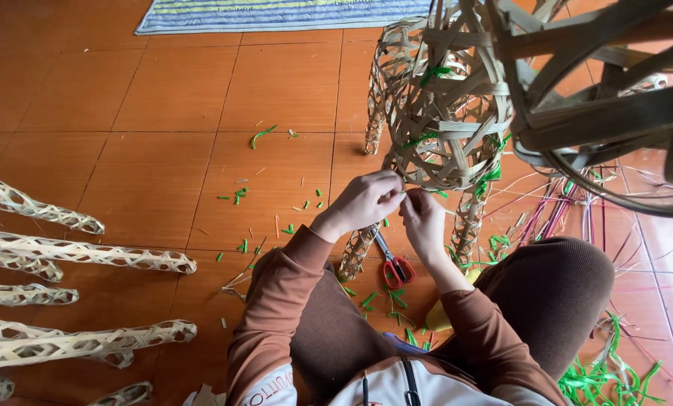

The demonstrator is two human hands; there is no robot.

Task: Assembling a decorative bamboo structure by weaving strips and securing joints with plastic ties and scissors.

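The floor (pixel 163 98) is made of big orange-brown tiles. At its far edge lies a striped mat (pixel 276 13). A big round woven frame (pixel 615 105) hangs close to the camera at the top right. Below it stands a woven bamboo shape (pixel 445 113) with a round body and thin legs. It stands on the floor right in front of the person. Long woven bamboo tubes (pixel 73 256) lie on the floor at the left, well apart from the hands.

The left hand (pixel 366 199) and the right hand (pixel 424 218) are close together, at the bottom edge of the round body. The fingers of both hands are pinched there. What they pinch is too small to tell.

Red-handled scissors (pixel 395 267) lie on the floor just under the hands. A heap of green strips (pixel 607 380) sits at the bottom right. Tiny green snippets (pixel 238 197) are scattered over the tiles.
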